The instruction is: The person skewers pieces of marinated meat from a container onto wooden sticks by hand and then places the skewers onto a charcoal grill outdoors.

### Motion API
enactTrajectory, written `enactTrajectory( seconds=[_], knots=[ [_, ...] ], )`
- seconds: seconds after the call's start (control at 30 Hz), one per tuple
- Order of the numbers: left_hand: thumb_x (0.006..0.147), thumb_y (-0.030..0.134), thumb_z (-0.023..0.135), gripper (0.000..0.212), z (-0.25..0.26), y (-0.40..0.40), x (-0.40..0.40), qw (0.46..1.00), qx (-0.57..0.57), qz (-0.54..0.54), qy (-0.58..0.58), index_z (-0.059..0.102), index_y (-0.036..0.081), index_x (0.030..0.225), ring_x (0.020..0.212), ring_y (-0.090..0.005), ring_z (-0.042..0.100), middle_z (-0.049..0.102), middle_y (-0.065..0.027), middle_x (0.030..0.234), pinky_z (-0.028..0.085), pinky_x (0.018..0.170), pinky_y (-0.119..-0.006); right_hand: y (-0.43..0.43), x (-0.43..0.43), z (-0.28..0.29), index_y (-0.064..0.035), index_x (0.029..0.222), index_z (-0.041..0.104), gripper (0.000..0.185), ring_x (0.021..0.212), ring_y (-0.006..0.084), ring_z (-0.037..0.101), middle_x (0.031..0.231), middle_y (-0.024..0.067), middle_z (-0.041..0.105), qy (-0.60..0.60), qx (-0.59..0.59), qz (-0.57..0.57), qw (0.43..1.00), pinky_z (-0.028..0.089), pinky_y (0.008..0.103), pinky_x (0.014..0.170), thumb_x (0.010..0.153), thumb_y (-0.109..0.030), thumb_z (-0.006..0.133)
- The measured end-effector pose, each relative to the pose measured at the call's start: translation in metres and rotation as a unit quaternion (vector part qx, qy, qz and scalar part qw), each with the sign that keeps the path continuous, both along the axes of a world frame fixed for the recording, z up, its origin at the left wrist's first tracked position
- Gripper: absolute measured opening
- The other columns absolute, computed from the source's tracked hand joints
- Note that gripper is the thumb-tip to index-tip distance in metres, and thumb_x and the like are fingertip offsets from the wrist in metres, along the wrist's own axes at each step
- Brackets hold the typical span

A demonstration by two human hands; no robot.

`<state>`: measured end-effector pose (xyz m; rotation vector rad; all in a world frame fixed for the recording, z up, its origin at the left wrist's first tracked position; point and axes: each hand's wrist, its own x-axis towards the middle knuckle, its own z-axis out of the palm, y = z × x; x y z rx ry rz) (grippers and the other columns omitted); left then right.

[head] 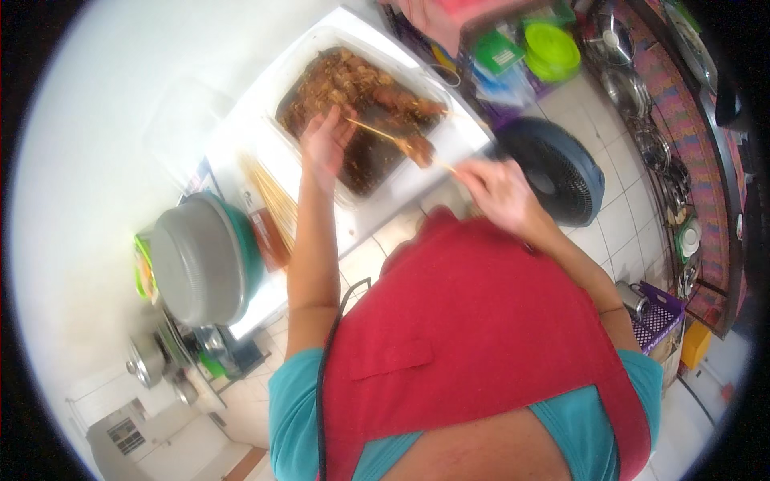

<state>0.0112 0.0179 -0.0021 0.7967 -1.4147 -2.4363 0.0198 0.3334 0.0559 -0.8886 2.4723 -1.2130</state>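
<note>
My right hand (pixel 496 189) grips one end of a wooden skewer (pixel 376 129) that carries pieces of brown marinated meat (pixel 416 150). The skewer slants over a white plastic tub (pixel 287 133), its bare tip close to the fingers of my left hand (pixel 328 141). That left hand is over the tub with its fingers apart; blur hides whether they touch the tip. Raw meat in dark marinade (pixel 343 78) fills the tub's far part, and dark liquid shows nearer to me. Meat on another skewer (pixel 430 108) rests at the tub's right side.
Bare skewers (pixel 274 198) lie left of the tub on the white table (pixel 352 234). Stacked grey and green basins (pixel 198 258) stand farther left. A dark blue basin (pixel 550 171) is at the right, below bright green plastic lids (pixel 550 51). Metal pot lids (pixel 625 90) line the far right.
</note>
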Motion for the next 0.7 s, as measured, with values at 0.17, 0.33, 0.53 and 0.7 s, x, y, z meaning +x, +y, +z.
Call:
enactTrajectory(
  seconds=[0.17, 0.33, 0.53, 0.7],
  knots=[
    [0.091, 0.013, 0.064, 0.018, 0.0, 0.008, 0.002, 0.999, -0.034, 0.026, 0.009, 0.053, 0.006, 0.103, 0.099, -0.024, 0.066, 0.066, -0.0121, 0.103, 0.055, 0.081, -0.032, -0.001, 0.001, 0.0, -0.0025, 0.09, 0.065, 0.021, 0.073, 0.0403, 0.061, 0.077, 0.0226, 0.062, 0.01, 0.007, -0.002, 1.0, 0.048, 0.0457, 0.07, 0.092, -0.019, 0.052],
    [0.091, 0.016, 0.064, 0.023, 0.002, 0.016, 0.003, 0.997, -0.066, 0.046, 0.017, 0.048, 0.005, 0.102, 0.095, -0.0222, 0.065, 0.066, -0.01, 0.101, 0.049, 0.087, -0.034, -0.012, 0.003, 0.007, -0.0027, 0.089, 0.064, 0.022, 0.074, 0.0412, 0.061, 0.077, 0.0226, 0.061, -0.013, -0.007, -0.005, 1.0, 0.048, 0.0454, 0.069, 0.092, -0.02, 0.052],
    [0.093, 0.015, 0.061, 0.026, -0.005, 0.008, 0.005, 0.997, 0.057, 0.045, 0.025, 0.051, 0.002, 0.113, 0.103, -0.0217, 0.061, 0.063, -0.0118, 0.107, 0.047, 0.095, -0.034, -0.02, 0.007, -0.01, -0.0027, 0.091, 0.064, 0.02, 0.074, 0.0423, 0.061, 0.077, 0.0232, 0.06, -0.018, -0.057, -0.01, 0.998, 0.048, 0.0467, 0.065, 0.092, -0.02, 0.053],
    [0.096, 0.013, 0.055, 0.025, 0.005, 0.01, 0.007, 0.991, 0.114, 0.07, 0.008, 0.051, 0.0, 0.116, 0.106, -0.0239, 0.061, 0.061, -0.015, 0.113, 0.051, 0.096, -0.033, -0.025, 0.006, -0.027, -0.0049, 0.092, 0.064, 0.018, 0.073, 0.0416, 0.061, 0.076, 0.0229, 0.061, 0.012, -0.075, -0.017, 0.997, 0.048, 0.0466, 0.064, 0.091, -0.02, 0.055]
  ],
)
